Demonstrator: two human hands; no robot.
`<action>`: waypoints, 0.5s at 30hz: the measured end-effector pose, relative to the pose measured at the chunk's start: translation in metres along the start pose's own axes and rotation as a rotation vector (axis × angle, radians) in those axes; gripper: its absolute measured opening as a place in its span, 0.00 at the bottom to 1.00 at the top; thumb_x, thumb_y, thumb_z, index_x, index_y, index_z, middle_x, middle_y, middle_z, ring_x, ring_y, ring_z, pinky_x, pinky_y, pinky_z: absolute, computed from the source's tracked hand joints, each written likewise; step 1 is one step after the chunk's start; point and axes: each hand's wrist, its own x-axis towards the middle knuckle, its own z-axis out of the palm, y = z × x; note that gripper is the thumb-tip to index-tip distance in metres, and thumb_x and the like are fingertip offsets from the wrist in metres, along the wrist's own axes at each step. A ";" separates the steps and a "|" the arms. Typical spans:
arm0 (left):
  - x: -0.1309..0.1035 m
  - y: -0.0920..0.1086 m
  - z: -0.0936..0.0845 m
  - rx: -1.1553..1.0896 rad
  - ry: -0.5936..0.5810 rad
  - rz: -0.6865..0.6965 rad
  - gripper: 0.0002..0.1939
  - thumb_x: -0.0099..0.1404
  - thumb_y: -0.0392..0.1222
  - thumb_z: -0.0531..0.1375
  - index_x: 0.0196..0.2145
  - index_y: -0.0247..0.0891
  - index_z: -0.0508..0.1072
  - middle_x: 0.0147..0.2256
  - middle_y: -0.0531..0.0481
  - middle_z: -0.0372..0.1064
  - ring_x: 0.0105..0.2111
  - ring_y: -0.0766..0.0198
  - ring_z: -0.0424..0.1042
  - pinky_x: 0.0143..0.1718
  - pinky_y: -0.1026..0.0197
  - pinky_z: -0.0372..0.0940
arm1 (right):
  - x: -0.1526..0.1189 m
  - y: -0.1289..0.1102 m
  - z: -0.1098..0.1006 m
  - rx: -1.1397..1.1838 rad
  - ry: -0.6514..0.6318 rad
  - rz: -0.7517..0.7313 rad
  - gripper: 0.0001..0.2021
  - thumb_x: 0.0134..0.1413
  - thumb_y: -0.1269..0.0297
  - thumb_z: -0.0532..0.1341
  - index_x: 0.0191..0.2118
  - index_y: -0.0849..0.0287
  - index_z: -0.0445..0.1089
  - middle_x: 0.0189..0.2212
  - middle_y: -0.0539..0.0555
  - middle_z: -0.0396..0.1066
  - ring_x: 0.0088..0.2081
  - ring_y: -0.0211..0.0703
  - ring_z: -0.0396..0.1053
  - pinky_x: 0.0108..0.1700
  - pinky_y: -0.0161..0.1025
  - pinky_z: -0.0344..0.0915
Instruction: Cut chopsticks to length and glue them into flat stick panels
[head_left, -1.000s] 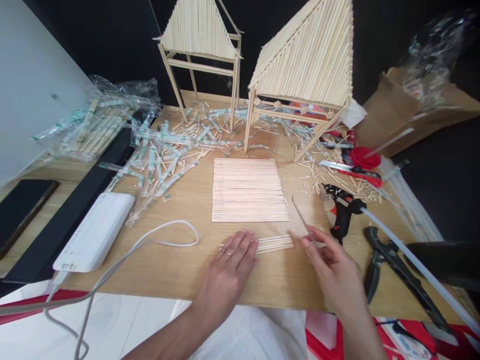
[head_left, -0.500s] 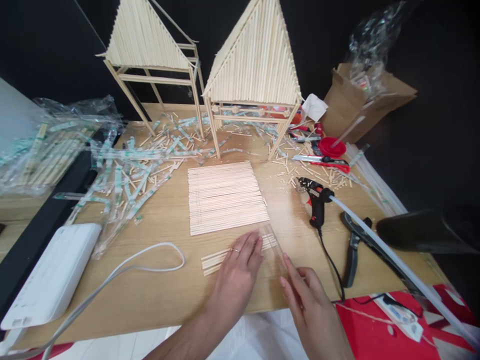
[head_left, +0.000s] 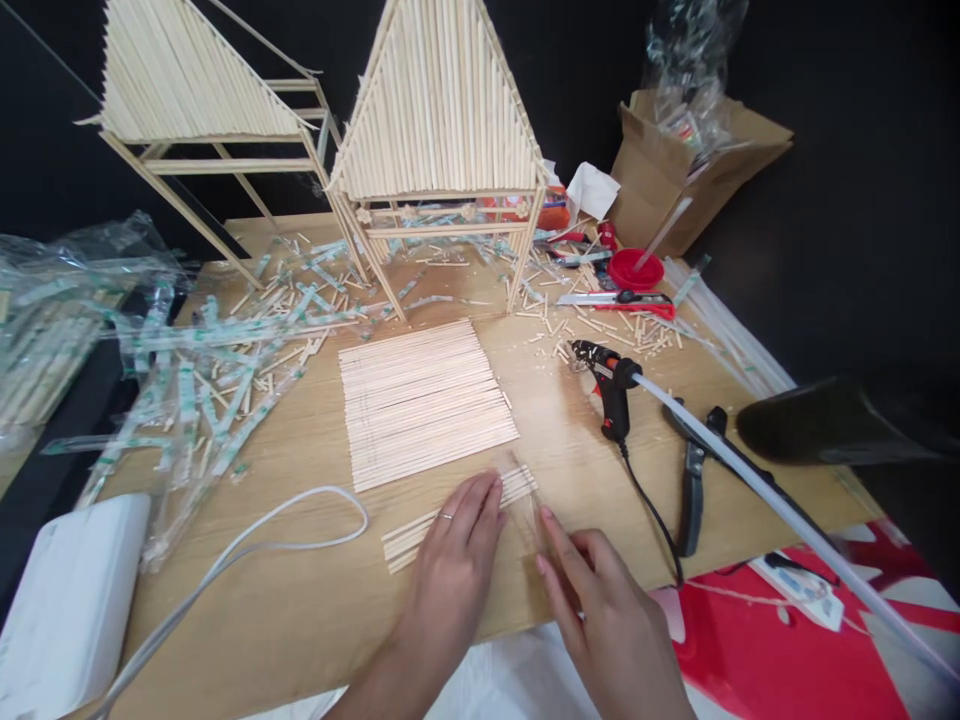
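My left hand (head_left: 459,545), a ring on one finger, presses a small row of thin wooden sticks (head_left: 409,540) onto the table. Its fingers are bent and close together over them. Between thumb and fingers, my right hand (head_left: 592,590) pinches a clear, thin plastic strip (head_left: 531,515), perhaps a ruler, which lies by the sticks' right ends. Just beyond both hands is a flat panel of sticks (head_left: 427,400) laid side by side.
Two stick-built house frames (head_left: 442,110) stand at the back. A glue gun (head_left: 611,390), pliers (head_left: 694,490) and a box cutter (head_left: 622,300) lie right. Wrappers and stick scraps (head_left: 225,380) litter the left. A white cable (head_left: 247,545) loops near a white power bank (head_left: 75,600).
The camera view has turned, so most things sit further left. Both hands keep nearly the same pose over the small sticks and the clear strip.
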 end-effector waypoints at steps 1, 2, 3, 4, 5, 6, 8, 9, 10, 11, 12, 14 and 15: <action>0.000 0.000 0.000 0.008 -0.005 0.005 0.21 0.69 0.32 0.52 0.59 0.33 0.59 0.55 0.40 0.64 0.57 0.56 0.61 0.56 0.52 0.65 | 0.000 -0.001 -0.001 0.000 -0.001 0.001 0.21 0.66 0.55 0.47 0.59 0.53 0.62 0.32 0.53 0.69 0.27 0.37 0.71 0.20 0.31 0.60; 0.001 0.001 -0.001 0.016 -0.008 0.010 0.21 0.69 0.32 0.52 0.58 0.32 0.60 0.55 0.39 0.64 0.57 0.56 0.61 0.56 0.52 0.65 | 0.001 -0.001 -0.001 0.002 -0.006 0.005 0.21 0.66 0.55 0.46 0.59 0.53 0.62 0.31 0.53 0.68 0.28 0.36 0.71 0.21 0.31 0.61; 0.001 0.001 -0.001 0.023 -0.008 0.016 0.20 0.68 0.32 0.52 0.58 0.31 0.60 0.54 0.39 0.64 0.57 0.56 0.62 0.56 0.52 0.64 | 0.001 -0.002 -0.002 0.003 -0.014 0.009 0.21 0.66 0.55 0.46 0.59 0.53 0.62 0.31 0.53 0.68 0.28 0.36 0.71 0.22 0.31 0.61; 0.002 0.001 -0.001 0.031 -0.006 0.020 0.20 0.68 0.32 0.53 0.58 0.30 0.60 0.54 0.38 0.65 0.57 0.55 0.62 0.56 0.53 0.64 | 0.001 -0.002 -0.002 0.004 -0.021 0.012 0.21 0.66 0.55 0.46 0.59 0.53 0.61 0.31 0.53 0.68 0.28 0.36 0.71 0.22 0.31 0.62; 0.002 0.001 -0.001 0.039 -0.002 0.024 0.20 0.68 0.31 0.53 0.57 0.29 0.61 0.54 0.38 0.65 0.57 0.55 0.62 0.56 0.53 0.64 | 0.001 -0.002 -0.002 0.002 -0.022 0.010 0.21 0.66 0.55 0.46 0.60 0.53 0.61 0.31 0.53 0.68 0.28 0.37 0.71 0.23 0.31 0.62; 0.002 0.001 -0.001 0.047 0.000 0.026 0.20 0.68 0.31 0.53 0.57 0.29 0.61 0.54 0.38 0.65 0.57 0.55 0.61 0.56 0.53 0.64 | 0.001 -0.002 -0.002 -0.003 -0.017 0.008 0.21 0.66 0.55 0.47 0.60 0.53 0.61 0.31 0.53 0.68 0.28 0.37 0.71 0.23 0.31 0.62; 0.001 0.001 -0.001 0.054 -0.007 0.031 0.20 0.68 0.31 0.53 0.57 0.29 0.61 0.55 0.39 0.64 0.57 0.55 0.60 0.57 0.53 0.63 | 0.000 -0.002 0.000 -0.011 0.003 0.001 0.21 0.66 0.55 0.47 0.60 0.53 0.61 0.31 0.52 0.67 0.27 0.37 0.70 0.22 0.32 0.61; 0.000 0.001 -0.001 0.056 -0.011 0.032 0.20 0.68 0.31 0.53 0.57 0.29 0.61 0.55 0.40 0.64 0.58 0.55 0.60 0.57 0.53 0.63 | 0.000 -0.001 0.000 -0.013 0.006 -0.003 0.21 0.66 0.55 0.47 0.60 0.53 0.61 0.30 0.52 0.67 0.27 0.37 0.70 0.21 0.32 0.61; -0.001 0.000 -0.001 0.057 -0.017 0.033 0.20 0.68 0.31 0.52 0.57 0.29 0.61 0.56 0.40 0.64 0.58 0.55 0.59 0.57 0.53 0.63 | -0.001 -0.001 0.001 -0.015 0.005 -0.004 0.21 0.66 0.55 0.48 0.60 0.53 0.61 0.30 0.52 0.66 0.27 0.37 0.70 0.21 0.32 0.61; -0.002 0.000 -0.001 0.060 -0.022 0.037 0.20 0.68 0.31 0.52 0.57 0.29 0.61 0.56 0.40 0.63 0.58 0.55 0.59 0.57 0.53 0.63 | -0.001 -0.001 0.002 -0.016 0.003 -0.004 0.21 0.66 0.55 0.48 0.60 0.53 0.61 0.30 0.52 0.66 0.27 0.37 0.70 0.21 0.32 0.61; -0.003 0.000 0.000 0.065 -0.024 0.042 0.20 0.68 0.31 0.52 0.57 0.29 0.61 0.56 0.40 0.63 0.58 0.54 0.59 0.58 0.53 0.63 | -0.001 -0.001 0.002 -0.016 0.002 -0.004 0.21 0.65 0.55 0.48 0.60 0.53 0.61 0.30 0.52 0.66 0.27 0.37 0.70 0.21 0.32 0.61; -0.004 -0.001 0.000 0.085 -0.020 0.057 0.20 0.68 0.30 0.51 0.57 0.28 0.61 0.57 0.39 0.63 0.58 0.54 0.59 0.57 0.52 0.64 | -0.001 -0.001 0.002 -0.018 0.011 0.000 0.21 0.66 0.55 0.47 0.59 0.54 0.62 0.30 0.52 0.66 0.27 0.37 0.69 0.22 0.32 0.61; -0.004 -0.001 0.000 0.096 -0.020 0.065 0.20 0.68 0.30 0.50 0.57 0.27 0.61 0.57 0.38 0.63 0.58 0.53 0.60 0.57 0.52 0.64 | -0.001 -0.001 0.003 -0.021 0.017 0.003 0.21 0.66 0.55 0.47 0.59 0.54 0.62 0.30 0.53 0.66 0.27 0.37 0.69 0.21 0.32 0.61</action>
